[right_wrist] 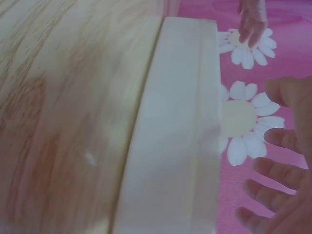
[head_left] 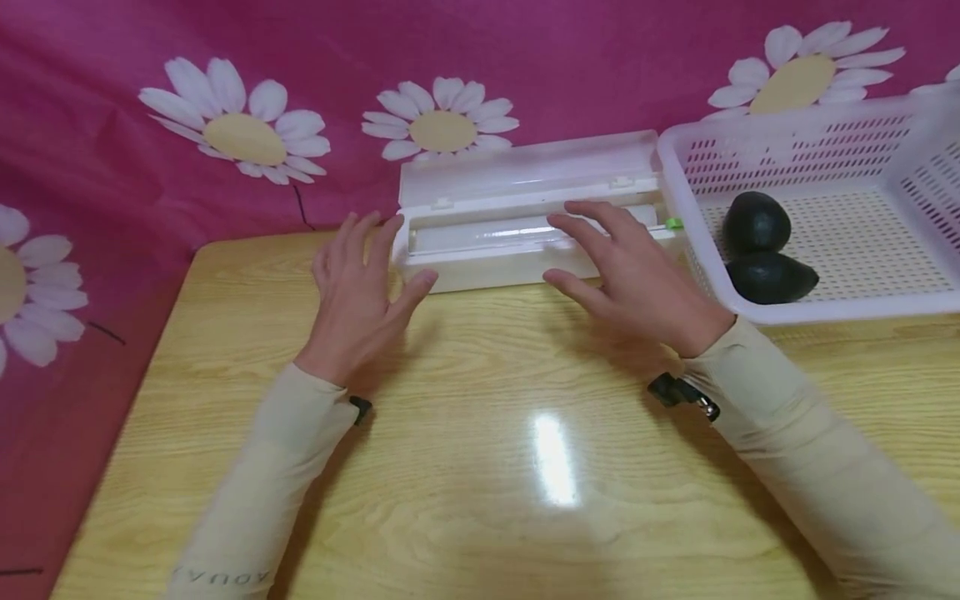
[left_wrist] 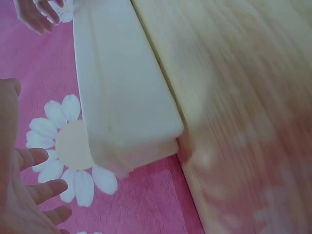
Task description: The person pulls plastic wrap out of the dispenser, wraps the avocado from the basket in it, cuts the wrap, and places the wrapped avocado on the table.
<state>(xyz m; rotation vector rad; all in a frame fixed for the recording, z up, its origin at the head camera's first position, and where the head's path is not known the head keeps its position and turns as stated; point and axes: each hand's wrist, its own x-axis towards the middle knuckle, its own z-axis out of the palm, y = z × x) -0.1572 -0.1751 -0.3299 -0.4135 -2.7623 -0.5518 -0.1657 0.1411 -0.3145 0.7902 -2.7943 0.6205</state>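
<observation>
A long white cling film dispenser box (head_left: 480,272) lies at the back of the wooden table, its translucent lid (head_left: 532,171) tipped back toward the curtain. Inside it rests a shiny roll of film (head_left: 510,236). A small green slider (head_left: 673,223) sits near the right end of its front edge. My left hand (head_left: 352,292) hovers by the box's left end, fingers spread and holding nothing. Over the right half of the box, my right hand (head_left: 637,279) has its fingers spread with nothing between them. Both wrist views show the box's plain front wall (left_wrist: 129,73) beside the loosely extended fingers.
To the right stands a white plastic basket (head_left: 862,312) with two dark avocados, one upper (head_left: 757,222) and one lower (head_left: 772,278). Its left side is close against the box's right end. A pink flowered curtain (head_left: 562,67) hangs behind the wooden table (head_left: 465,467).
</observation>
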